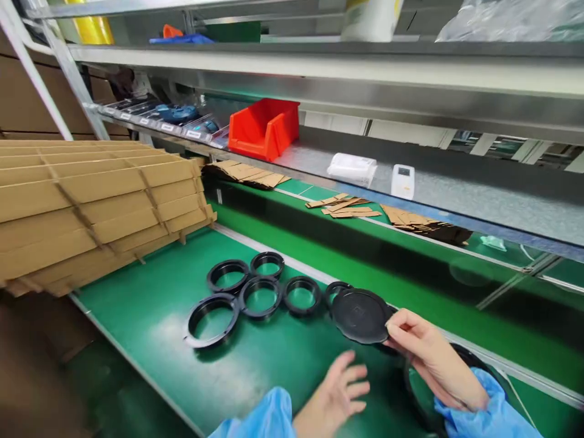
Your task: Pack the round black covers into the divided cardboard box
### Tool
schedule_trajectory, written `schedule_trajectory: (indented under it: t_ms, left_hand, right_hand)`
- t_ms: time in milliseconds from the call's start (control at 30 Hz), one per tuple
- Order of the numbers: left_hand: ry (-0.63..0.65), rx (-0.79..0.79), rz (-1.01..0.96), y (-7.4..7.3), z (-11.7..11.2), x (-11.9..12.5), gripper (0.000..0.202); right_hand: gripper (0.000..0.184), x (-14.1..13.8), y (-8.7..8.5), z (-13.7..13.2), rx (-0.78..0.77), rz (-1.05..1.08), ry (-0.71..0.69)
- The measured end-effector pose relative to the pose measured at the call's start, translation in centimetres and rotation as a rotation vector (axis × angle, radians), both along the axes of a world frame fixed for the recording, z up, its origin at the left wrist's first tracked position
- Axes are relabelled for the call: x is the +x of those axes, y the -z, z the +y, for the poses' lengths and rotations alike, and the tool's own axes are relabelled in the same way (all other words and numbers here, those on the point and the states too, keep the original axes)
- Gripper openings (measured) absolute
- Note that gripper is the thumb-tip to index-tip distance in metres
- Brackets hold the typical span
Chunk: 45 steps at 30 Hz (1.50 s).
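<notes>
The green bench (150, 316) fills the lower half of the frame. A stack of flat cardboard dividers (91, 207) occupies the left side. A red bin (262, 128) stands on the shelf at upper centre. Six black rings (260, 295) lie clustered at centre, touching one another. The black round lid (360, 315) sits right of centre, held tilted above the bench, overlapping the rightmost ring. The right hand (431, 356) pinches the lid's right edge between thumb and fingers. The left hand (335, 392), bottom centre, is open with fingers spread, holding nothing.
</notes>
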<state>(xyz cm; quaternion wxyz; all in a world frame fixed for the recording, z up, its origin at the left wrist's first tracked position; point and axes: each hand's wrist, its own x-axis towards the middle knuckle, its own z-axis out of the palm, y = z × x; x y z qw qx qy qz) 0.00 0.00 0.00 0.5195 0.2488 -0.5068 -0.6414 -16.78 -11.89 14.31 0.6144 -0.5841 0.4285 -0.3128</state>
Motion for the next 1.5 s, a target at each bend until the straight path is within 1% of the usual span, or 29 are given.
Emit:
schedule_trajectory:
  t_ms: [100, 133, 167, 233, 300, 367, 433, 533, 600, 667, 733, 800, 867, 900, 933, 1000, 1033, 1067, 1100, 1133, 1200, 1233, 1267, 1300, 1400, 1500]
  left_hand:
    - [-0.045, 0.141, 0.469, -1.9, 0.6, 2.9, 0.098]
    - [-0.043, 0.163, 0.598, -2.5, 1.0, 4.0, 0.099]
    - [-0.038, 0.177, 0.685, -2.9, 1.5, 5.2, 0.097]
    - [-0.049, 0.212, 0.755, -3.2, 2.8, 7.2, 0.090]
    - [-0.095, 0.265, 0.810, -2.7, 4.2, 8.5, 0.089]
    - [-0.176, 0.302, 0.858, -2.0, 5.4, 9.1, 0.089]
    - [-0.275, 0.328, 0.884, -1.4, 6.3, 9.3, 0.088]
    - [-0.411, 0.325, 0.837, -0.8, 7.2, 9.1, 0.078]
    - [-0.462, 0.286, 0.764, -0.5, 7.7, 9.0, 0.077]
    - [-0.491, 0.259, 0.709, -0.2, 8.2, 8.9, 0.090]
    - [-0.564, 0.267, 0.671, 0.1, 8.7, 8.6, 0.102]
    - [-0.666, 0.289, 0.650, 0.2, 9.1, 8.4, 0.108]
    - [-0.704, 0.301, 0.657, 0.1, 9.2, 8.6, 0.113]
    - [-0.691, 0.308, 0.675, -0.1, 9.1, 8.9, 0.114]
    - [-0.659, 0.321, 0.699, -0.4, 9.0, 9.3, 0.113]
    - [-0.564, 0.367, 0.752, -0.8, 8.7, 10.4, 0.100]
    - [-0.506, 0.397, 0.777, -1.0, 8.6, 11.0, 0.091]
    - [-0.440, 0.429, 0.799, -1.1, 8.5, 11.5, 0.085]
    - [-0.371, 0.459, 0.814, -1.2, 8.5, 11.9, 0.083]
    - [-0.302, 0.486, 0.821, -1.3, 8.6, 12.2, 0.083]
    - [-0.175, 0.534, 0.818, -1.3, 8.9, 12.2, 0.086]
    - [-0.119, 0.555, 0.815, -1.4, 9.1, 12.0, 0.089]
    - [-0.074, 0.572, 0.814, -1.4, 9.2, 11.7, 0.092]
    - [-0.038, 0.585, 0.817, -1.5, 9.4, 11.4, 0.094]
    - [0.019, 0.598, 0.845, -1.8, 9.5, 10.6, 0.095]
    - [0.010, 0.583, 0.858, -2.1, 9.1, 10.4, 0.092]
  right_hand:
    - [0.033, 3.9, 2.4, 4.9, 0.181, -0.096, -0.040]
    - [0.034, 5.0, 3.4, 6.2, 0.242, -0.125, -0.060]
    - [0.034, 6.0, 4.3, 7.3, 0.287, -0.147, -0.074]
    - [0.033, 8.1, 6.0, 9.3, 0.325, -0.169, -0.097]
    - [0.031, 10.0, 7.2, 10.9, 0.325, -0.182, -0.091]
    - [0.030, 11.6, 8.1, 12.4, 0.344, -0.200, -0.073]
    - [0.031, 12.9, 8.7, 13.7, 0.372, -0.219, -0.062]
    - [0.031, 14.3, 9.1, 15.4, 0.406, -0.248, -0.063]
    - [0.033, 14.9, 9.1, 16.2, 0.432, -0.274, -0.066]
    - [0.036, 15.1, 9.1, 16.6, 0.478, -0.322, -0.048]
    - [0.038, 15.0, 9.0, 16.8, 0.544, -0.373, -0.024]
    - [0.038, 14.9, 9.0, 17.0, 0.600, -0.401, -0.032]
    - [0.037, 14.6, 8.8, 17.2, 0.627, -0.410, -0.072]
    - [0.036, 14.5, 8.6, 17.4, 0.636, -0.411, -0.121]
    - [0.037, 14.3, 8.3, 17.4, 0.649, -0.404, -0.205]
    - [0.040, 13.7, 7.3, 17.1, 0.638, -0.336, -0.474]
    - [0.040, 13.3, 6.6, 16.6, 0.578, -0.270, -0.604]
    - [0.039, 12.9, 6.0, 16.0, 0.459, -0.186, -0.684]
    - [0.037, 12.6, 5.4, 15.1, 0.276, -0.102, -0.691]
    - [0.035, 12.2, 4.9, 14.1, 0.054, -0.029, -0.626]
    - [0.030, 11.8, 4.6, 12.0, -0.382, 0.081, -0.423]
    - [0.028, 11.6, 4.9, 11.1, -0.544, 0.121, -0.352]
    - [0.027, 11.6, 5.4, 10.3, -0.655, 0.157, -0.318]
    - [0.028, 11.7, 6.1, 9.8, -0.722, 0.192, -0.315]
    - [0.030, 11.9, 8.1, 9.1, -0.828, 0.290, -0.361]
    - [0.034, 11.9, 8.9, 8.9, -0.901, 0.357, -0.387]
